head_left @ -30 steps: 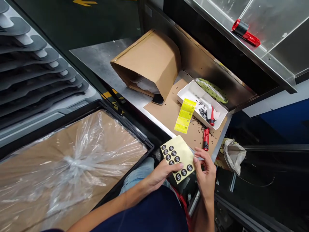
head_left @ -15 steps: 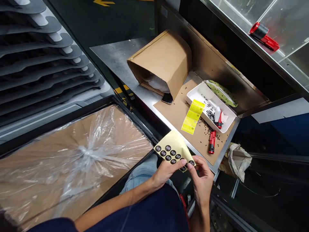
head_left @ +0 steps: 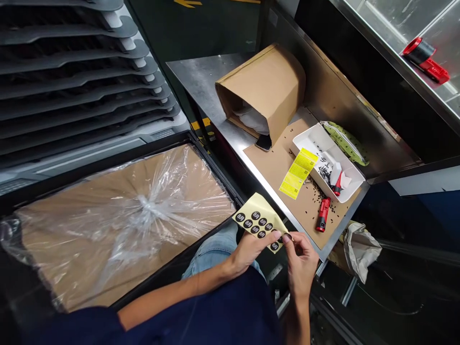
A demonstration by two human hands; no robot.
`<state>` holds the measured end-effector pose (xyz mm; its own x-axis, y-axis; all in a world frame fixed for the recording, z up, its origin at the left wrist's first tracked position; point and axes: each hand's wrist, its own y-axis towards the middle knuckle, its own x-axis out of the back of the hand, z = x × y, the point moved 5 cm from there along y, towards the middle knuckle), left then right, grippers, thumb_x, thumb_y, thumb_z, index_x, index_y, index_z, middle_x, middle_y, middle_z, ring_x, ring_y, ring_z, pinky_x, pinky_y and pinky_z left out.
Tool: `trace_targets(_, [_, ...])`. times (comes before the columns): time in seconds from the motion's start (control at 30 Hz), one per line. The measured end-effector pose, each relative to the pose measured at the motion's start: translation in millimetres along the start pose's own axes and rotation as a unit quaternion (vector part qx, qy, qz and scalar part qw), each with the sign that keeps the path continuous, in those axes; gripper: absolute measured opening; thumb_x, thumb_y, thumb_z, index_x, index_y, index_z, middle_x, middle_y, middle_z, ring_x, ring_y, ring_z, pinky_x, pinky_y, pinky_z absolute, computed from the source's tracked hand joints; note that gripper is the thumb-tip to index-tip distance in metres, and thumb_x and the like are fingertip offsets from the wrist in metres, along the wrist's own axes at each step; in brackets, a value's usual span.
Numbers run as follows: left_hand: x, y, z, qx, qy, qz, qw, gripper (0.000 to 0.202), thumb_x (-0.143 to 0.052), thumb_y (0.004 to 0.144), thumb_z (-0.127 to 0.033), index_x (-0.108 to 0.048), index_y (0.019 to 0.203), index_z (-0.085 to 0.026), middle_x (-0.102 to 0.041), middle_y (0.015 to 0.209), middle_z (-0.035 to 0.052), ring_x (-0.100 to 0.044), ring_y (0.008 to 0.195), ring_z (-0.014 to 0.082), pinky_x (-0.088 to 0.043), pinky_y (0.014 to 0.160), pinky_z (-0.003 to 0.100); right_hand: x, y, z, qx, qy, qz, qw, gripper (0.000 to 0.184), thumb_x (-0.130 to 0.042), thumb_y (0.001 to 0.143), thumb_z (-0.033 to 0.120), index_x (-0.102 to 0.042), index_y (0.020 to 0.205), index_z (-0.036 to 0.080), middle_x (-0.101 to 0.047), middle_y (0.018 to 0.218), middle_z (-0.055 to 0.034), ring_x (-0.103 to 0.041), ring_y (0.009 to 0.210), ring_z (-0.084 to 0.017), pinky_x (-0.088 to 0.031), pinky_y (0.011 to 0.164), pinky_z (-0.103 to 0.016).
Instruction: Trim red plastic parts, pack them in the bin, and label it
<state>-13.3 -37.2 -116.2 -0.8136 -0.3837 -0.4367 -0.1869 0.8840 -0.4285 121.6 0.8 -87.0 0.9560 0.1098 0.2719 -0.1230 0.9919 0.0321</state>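
Observation:
My left hand (head_left: 249, 253) is closed on a pale yellow sticker sheet (head_left: 259, 207), thumb on top. Rows of round black stickers with white "8月" print cover its lower part. At the sheet's right corner my right hand (head_left: 302, 261) pinches a round black sticker (head_left: 287, 236) between thumb and finger. Whether that sticker is fully off the backing I cannot tell. Both hands are above my lap, in front of the metal bench (head_left: 235, 139). The sheet's far corner reaches close to the black-rimmed box (head_left: 235, 195) on the left.
Clear plastic wrap (head_left: 147, 206) bunches over cardboard in the box. On the bench are a brown paper bag (head_left: 262, 81), a yellow label strip (head_left: 299, 172), a white tray (head_left: 354, 191) with small black pieces, and a red tool (head_left: 323, 214). Stacked grey trays (head_left: 82, 91) stand left.
The view has shifted, so the bench and box appear farther right. The sheet lies flatter, its right corner less curled, and my right fingers have drawn slightly up at the sticker.

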Motion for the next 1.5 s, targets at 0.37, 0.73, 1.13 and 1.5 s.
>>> trace_targets(0.37, [12.5,-7.2,-14.4,-0.112,0.163,-0.081,0.977,0.023,-0.062,0.075,-0.038,-0.064,0.092,-0.022,-0.075,0.103,0.0076,-0.069,0.097,0.0263,-0.054,0.096,0.040,17.1,18.6,-6.2,0.084,-0.117,0.049,0.988,0.026,-0.072,0.087,0.046,-0.077,0.088,0.020,-0.057,0.087,-0.0031,-0.044,0.064,-0.013,-0.037,0.057,-0.027])
trace_targets(0.73, [21.1,-11.3,-16.3,-0.155,0.223,-0.102,0.957,0.018,-0.057,0.078,-0.036,-0.062,0.090,-0.023,-0.072,0.093,0.0054,-0.067,0.089,0.0226,-0.052,0.088,0.037,-4.8,26.8,-23.5,0.030,-0.059,0.158,0.985,0.030,-0.071,0.086,0.048,-0.071,0.083,0.019,-0.055,0.087,-0.0033,-0.052,0.075,-0.016,-0.044,0.063,-0.027])
trace_targets(1.13, [48.6,5.9,3.7,-0.014,0.075,-0.115,0.990,0.028,-0.072,0.066,-0.040,-0.068,0.087,-0.021,-0.078,0.095,0.0075,-0.070,0.093,0.0291,-0.056,0.086,0.041,-29.6,25.7,-12.1,0.093,-0.134,0.179,0.970,0.026,-0.058,0.097,0.042,-0.066,0.082,0.022,-0.055,0.087,-0.0021,-0.053,0.082,-0.018,-0.043,0.075,-0.030])
trace_targets(1.5, [78.6,23.0,28.2,0.161,-0.122,-0.177,0.963,0.062,-0.092,0.040,-0.042,-0.071,0.093,-0.017,-0.080,0.098,0.0097,-0.070,0.107,0.0365,-0.053,0.092,0.041,-5.2,163.6,-61.1,0.095,-0.195,0.015,0.976,0.046,-0.053,0.090,0.063,-0.065,0.086,0.019,-0.048,0.097,-0.0074,-0.050,0.099,-0.026,-0.043,0.087,-0.039])
